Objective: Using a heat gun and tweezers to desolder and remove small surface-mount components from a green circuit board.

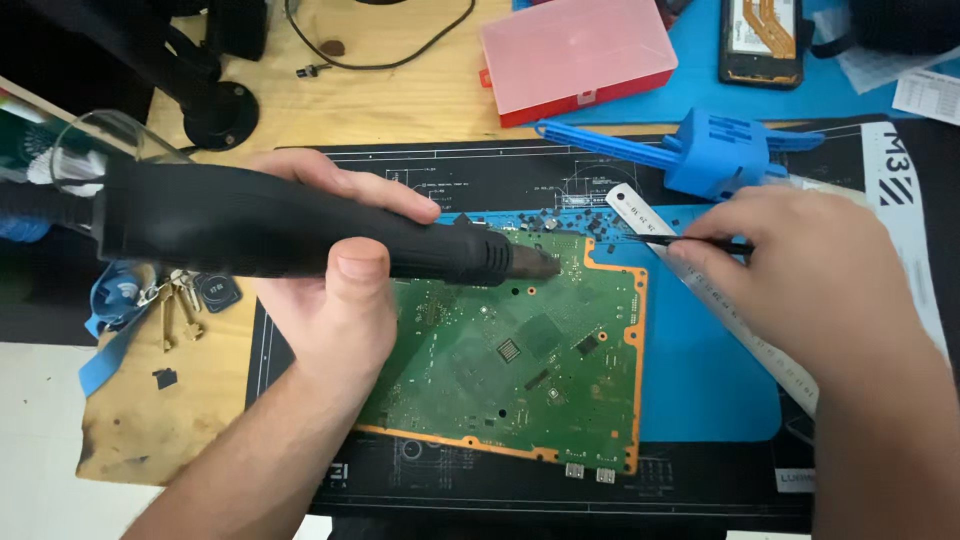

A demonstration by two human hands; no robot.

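Note:
My left hand [335, 290] is wrapped around a thick black hot-air tool [280, 235], whose dark nozzle [535, 262] points right at the top edge of a green circuit board [520, 360] with an orange border. My right hand [800, 270] pinches thin black tweezers [660, 240], their tip reaching left toward the board's upper right corner, close to the nozzle. The board lies flat on a blue silicone mat [700, 380]. A metal ruler [720, 300] lies slanted under my right hand.
A black work mat [480, 180] covers the wooden bench. Behind it are a pink plastic box [575, 55], a blue plastic holder [720, 150], an opened phone [760, 40] and a black stand base [215, 110]. Keys [180, 305] on a blue strap lie at left.

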